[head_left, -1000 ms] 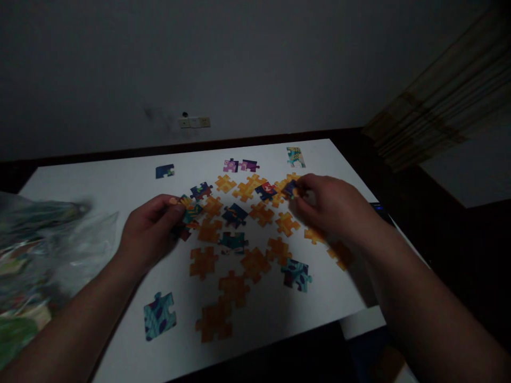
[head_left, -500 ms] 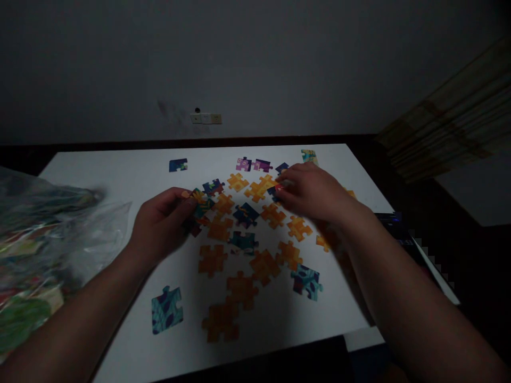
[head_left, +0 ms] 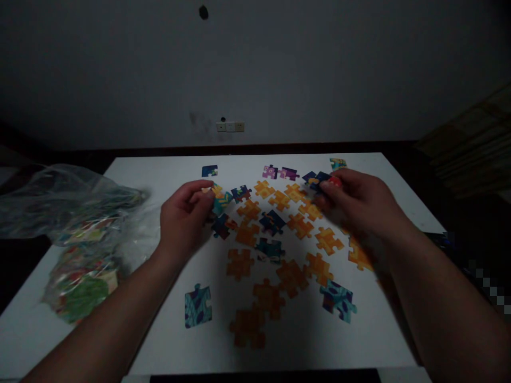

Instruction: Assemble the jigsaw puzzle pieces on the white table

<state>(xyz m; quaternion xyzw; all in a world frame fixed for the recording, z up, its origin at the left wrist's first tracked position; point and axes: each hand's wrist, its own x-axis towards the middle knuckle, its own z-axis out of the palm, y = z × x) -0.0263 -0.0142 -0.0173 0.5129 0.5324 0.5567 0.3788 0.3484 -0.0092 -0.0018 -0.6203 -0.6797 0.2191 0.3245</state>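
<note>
My left hand [head_left: 186, 215], fingers closed in a pinch, holds a teal and yellow jigsaw piece [head_left: 222, 200] over the left side of the spread. Just below it lies a dark blue and red piece [head_left: 222, 226]. Between the thumb and fingers of my right hand [head_left: 365, 201] is a dark blue jigsaw piece with a red patch [head_left: 334, 182], partly hidden by the fingers. It overlaps another dark blue piece [head_left: 311, 180] in view. Several orange pieces [head_left: 300, 225] lie between the hands, around a dark blue piece [head_left: 272, 222].
Clear plastic bags [head_left: 85, 282] with colourful contents lie on the left of the white table [head_left: 159, 340]. Patterned teal pieces rest at front left [head_left: 198, 307] and front right [head_left: 338, 301]. Purple pieces [head_left: 279, 173] sit at the back. A wall socket [head_left: 230, 127] is behind.
The view has swung left, so the table appears further right. My right hand has carried the dark blue and red piece rightward from among the orange pieces. My left hand still pinches its piece.
</note>
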